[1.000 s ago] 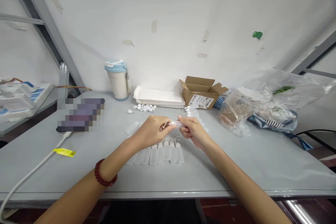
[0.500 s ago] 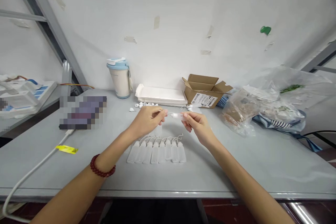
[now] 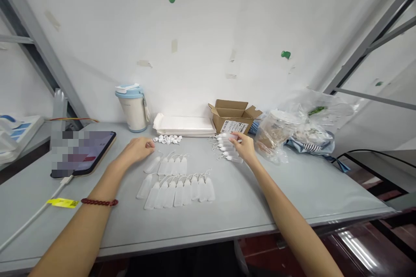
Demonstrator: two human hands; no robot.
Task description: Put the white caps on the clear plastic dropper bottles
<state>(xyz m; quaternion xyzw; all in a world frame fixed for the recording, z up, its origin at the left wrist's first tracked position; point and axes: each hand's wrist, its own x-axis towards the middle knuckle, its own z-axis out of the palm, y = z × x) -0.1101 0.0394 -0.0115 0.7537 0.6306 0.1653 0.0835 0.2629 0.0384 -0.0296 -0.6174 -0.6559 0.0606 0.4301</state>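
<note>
My left hand lies palm down on the grey table, its fingers curled together; what they hold, if anything, is hidden. It is just left of a heap of small white caps and the back row of small clear dropper bottles. A longer front row of the same bottles lies nearer me. My right hand reaches into a loose pile of bottles beside the open cardboard box, fingertips pinched on one bottle at the top of the pile.
A blue-lidded cup and stacked white trays stand along the wall. A phone with its white cable lies at left. Crumpled plastic bags fill the right rear. The table edge is close to me.
My hands have parted; the bottle held between them is no longer there. The left hand went down to the table at left, the right reached to the pile by the box. The view shifted right.
</note>
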